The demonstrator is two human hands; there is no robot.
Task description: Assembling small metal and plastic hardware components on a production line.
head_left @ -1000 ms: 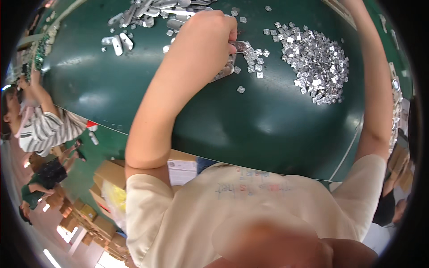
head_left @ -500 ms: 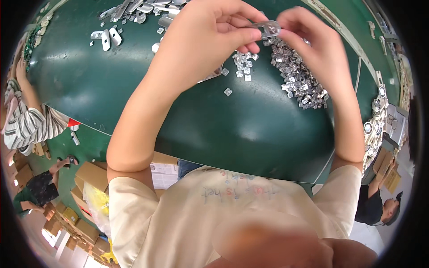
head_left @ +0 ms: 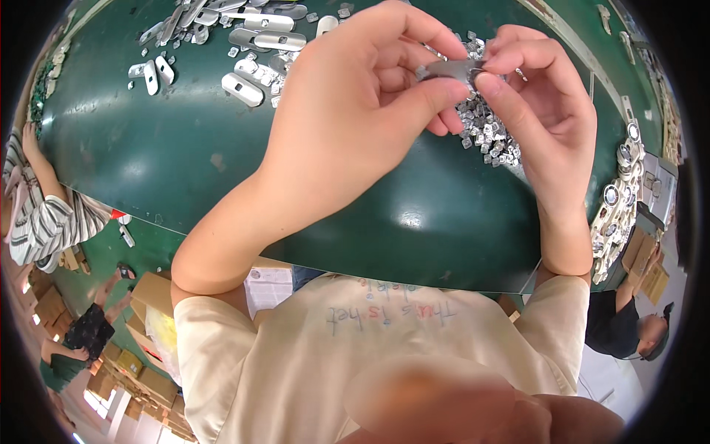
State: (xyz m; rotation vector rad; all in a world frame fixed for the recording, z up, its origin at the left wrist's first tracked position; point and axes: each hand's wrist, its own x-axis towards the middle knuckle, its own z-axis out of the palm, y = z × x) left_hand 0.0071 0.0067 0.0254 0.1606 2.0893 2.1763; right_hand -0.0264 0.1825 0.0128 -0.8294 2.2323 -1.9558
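Fingers: left hand [head_left: 355, 111] pinches a grey curved metal strip [head_left: 455, 69]; right hand [head_left: 551, 111] pinches its three-o'clock end.
Strip: one o'clock of centre.
Hold: probably best firm left, light right.

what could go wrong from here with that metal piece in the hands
The grey metal piece could slip, since the left hand and right hand hold it only with their fingers.

If dropped, it might scatter the small square pieces heaped just beyond the hands.

The left hand might also nudge the loose oval plates beside it.
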